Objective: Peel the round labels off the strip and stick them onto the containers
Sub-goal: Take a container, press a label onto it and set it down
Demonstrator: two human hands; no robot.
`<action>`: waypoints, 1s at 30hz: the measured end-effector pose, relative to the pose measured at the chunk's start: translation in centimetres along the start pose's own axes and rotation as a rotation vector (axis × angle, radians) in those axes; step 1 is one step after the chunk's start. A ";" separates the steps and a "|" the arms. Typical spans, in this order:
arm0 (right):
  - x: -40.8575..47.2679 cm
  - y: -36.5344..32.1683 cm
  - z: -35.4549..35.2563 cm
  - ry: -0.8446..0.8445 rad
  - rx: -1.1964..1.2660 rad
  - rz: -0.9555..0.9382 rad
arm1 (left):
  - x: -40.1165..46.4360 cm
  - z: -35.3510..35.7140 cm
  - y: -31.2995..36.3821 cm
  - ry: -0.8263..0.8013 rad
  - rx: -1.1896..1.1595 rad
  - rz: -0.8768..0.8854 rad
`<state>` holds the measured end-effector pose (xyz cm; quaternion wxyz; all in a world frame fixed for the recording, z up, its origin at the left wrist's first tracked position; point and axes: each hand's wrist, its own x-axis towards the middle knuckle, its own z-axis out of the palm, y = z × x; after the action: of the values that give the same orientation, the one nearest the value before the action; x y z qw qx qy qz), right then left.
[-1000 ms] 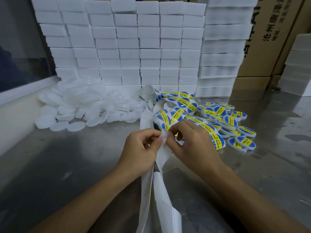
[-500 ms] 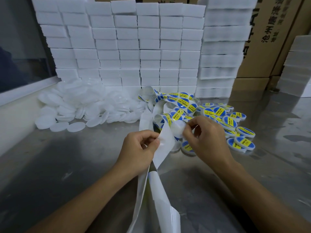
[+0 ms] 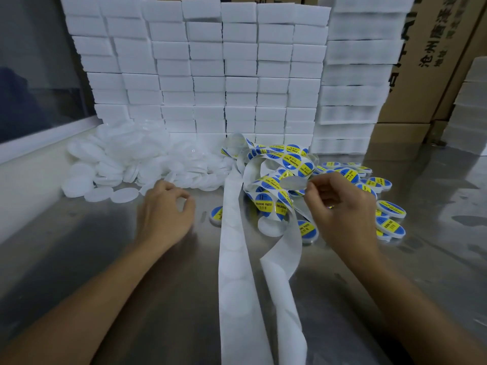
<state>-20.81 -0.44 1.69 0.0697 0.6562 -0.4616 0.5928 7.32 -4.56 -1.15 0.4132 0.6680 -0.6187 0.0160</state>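
Note:
My right hand [image 3: 340, 214] pinches a peeled round label [image 3: 293, 182], its pale back facing me, above the tangled strip of blue-and-yellow labels [image 3: 286, 163]. The strip's bare white backing [image 3: 233, 259] trails down the table toward me. My left hand [image 3: 166, 214] lies at the near edge of the pile of plain white round containers [image 3: 131, 159], fingers curled round what looks like one of them. Labelled containers [image 3: 390, 206] lie in a heap to the right. One more labelled container [image 3: 216, 213] and a plain one [image 3: 271, 227] sit by the strip.
A wall of stacked white foam blocks [image 3: 237, 75] stands behind the piles, with cardboard boxes [image 3: 434, 61] at the back right. The steel table [image 3: 105, 272] stretches toward me, and a window ledge [image 3: 39, 146] runs along the left.
My left hand let go of the backing strip and moved left to the white container pile. My right hand pulled the label free of the strip and lifted it to the right.

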 end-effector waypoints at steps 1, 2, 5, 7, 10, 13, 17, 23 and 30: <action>0.0 -0.1 0.0 -0.002 0.011 -0.006 | 0.5 0.2 -1.0 -0.054 0.123 -0.025; 0.0 -0.2 0.0 -0.002 0.021 -0.011 | 0.9 0.4 -1.8 -0.117 0.215 -0.073; 0.0 -0.3 0.0 0.020 0.046 -0.048 | 1.8 0.5 -2.7 -0.225 0.358 -0.152; 0.1 -0.4 0.0 0.031 0.053 -0.075 | 2.4 0.6 -3.0 -0.279 0.426 -0.174; 0.1 -0.3 0.0 0.045 0.060 -0.109 | 3.2 0.8 -3.2 -0.332 0.491 -0.233; 0.1 -0.3 0.0 0.045 0.064 -0.131 | 3.5 1.1 -3.2 -0.334 0.505 -0.256; 0.1 -0.8 0.1 0.040 0.077 -0.123 | 2.9 0.6 -2.7 -0.174 0.494 -0.159; 0.1 -1.1 -0.2 -0.030 0.049 -0.123 | 2.0 -0.4 -1.7 0.097 0.353 -0.053; -0.1 -0.8 0.2 0.018 0.055 -0.085 | 1.5 -0.9 2.1 0.129 -0.430 -0.093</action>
<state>-20.07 -0.05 1.96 0.0809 0.6715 -0.4161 0.6078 6.32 -5.02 1.38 0.5848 0.5902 -0.5487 -0.0927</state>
